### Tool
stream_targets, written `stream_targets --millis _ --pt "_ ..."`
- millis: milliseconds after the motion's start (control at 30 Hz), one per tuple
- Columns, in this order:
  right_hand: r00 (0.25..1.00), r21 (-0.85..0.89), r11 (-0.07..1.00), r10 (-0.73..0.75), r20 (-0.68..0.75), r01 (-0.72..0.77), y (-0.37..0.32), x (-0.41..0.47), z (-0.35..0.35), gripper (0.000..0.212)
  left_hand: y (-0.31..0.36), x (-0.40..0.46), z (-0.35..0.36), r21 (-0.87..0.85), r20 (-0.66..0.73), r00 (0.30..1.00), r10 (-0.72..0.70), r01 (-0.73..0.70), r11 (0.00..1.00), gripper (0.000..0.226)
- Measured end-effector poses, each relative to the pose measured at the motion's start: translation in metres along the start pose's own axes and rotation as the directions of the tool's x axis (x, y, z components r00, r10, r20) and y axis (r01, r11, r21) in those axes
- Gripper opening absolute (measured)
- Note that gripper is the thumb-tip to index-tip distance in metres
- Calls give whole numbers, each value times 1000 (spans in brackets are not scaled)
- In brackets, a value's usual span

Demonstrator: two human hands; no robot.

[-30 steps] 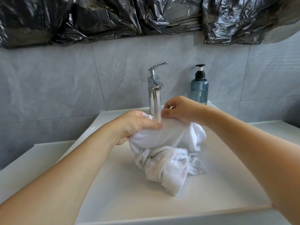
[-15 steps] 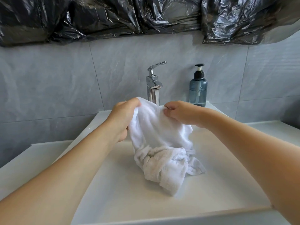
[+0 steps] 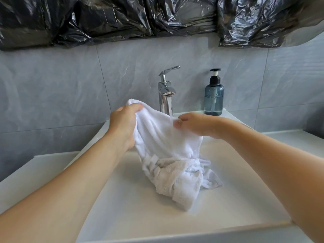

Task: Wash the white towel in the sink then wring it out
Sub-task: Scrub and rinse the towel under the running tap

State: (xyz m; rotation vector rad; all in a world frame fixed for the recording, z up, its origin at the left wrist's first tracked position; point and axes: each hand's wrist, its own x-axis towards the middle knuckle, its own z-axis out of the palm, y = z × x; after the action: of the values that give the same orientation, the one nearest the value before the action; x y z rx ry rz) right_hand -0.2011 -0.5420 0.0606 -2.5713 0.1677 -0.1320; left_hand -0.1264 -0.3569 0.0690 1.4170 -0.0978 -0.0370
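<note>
Water runs from the tap (image 3: 165,95) onto the towel (image 3: 168,149), so this looks like the washing step — wetting and rinsing, with wringing not yet begun. The left hand (image 3: 125,125) grips the towel's upper edge, raised beside the tap; the right hand (image 3: 191,124) pinches the other side right under the stream. The towel's bunched lower end rests in the sink (image 3: 236,199). Next — probably working the hanging folds under the water, then twisting with both hands.
</note>
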Motion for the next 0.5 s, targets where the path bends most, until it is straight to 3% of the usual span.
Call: stream_targets --millis 100,200,333,500 --pt "996 115 991 -60 -58 66 -2 1 -3 34 -6 -3 3 34 38 999 -28 26 999 16" --pt "997 31 999 -38 -64 40 2 1 -7 36 -7 -4 4 7 50 996 -74 73 997 18" --pt "997 141 988 67 32 -71 2 2 -5 19 3 -1 -2 -142 -105 994 -27 12 990 11" --pt "1000 188 982 27 -1 -26 -5 0 1 18 4 -2 -5 -177 -186 982 21 -54 983 23"
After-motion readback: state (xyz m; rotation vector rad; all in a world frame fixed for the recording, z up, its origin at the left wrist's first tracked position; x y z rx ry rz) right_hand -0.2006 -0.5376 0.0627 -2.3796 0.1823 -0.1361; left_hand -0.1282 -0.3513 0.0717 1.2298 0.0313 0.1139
